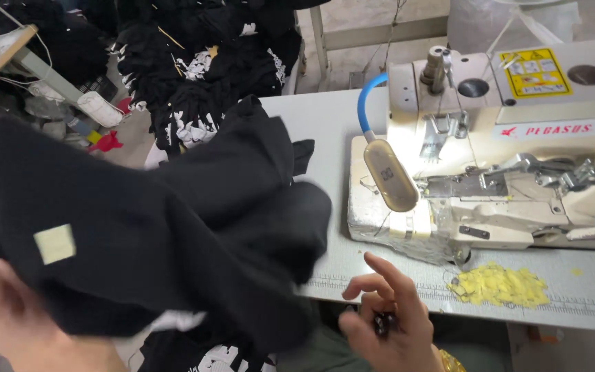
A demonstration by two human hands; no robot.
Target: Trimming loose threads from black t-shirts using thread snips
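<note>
Your left hand [8, 324], blurred, grips the black garment [173, 227] over the bench's left edge; keep its pale label [54, 243] up. Your right hand [390, 320] hangs half-open at the front edge, pinching something small and dark; free it before feeding the sewing machine [504, 158].

Lighting is uneven. A small lamp [390, 176] on a blue gooseneck throws hard white glare on the sewing machine [511, 138] right of centre, washing out detail there. The black garment [173, 227] at left reads as near-featureless dark and motion-blurred. The left hand [8, 324], lower left, is badly out of focus.
</note>
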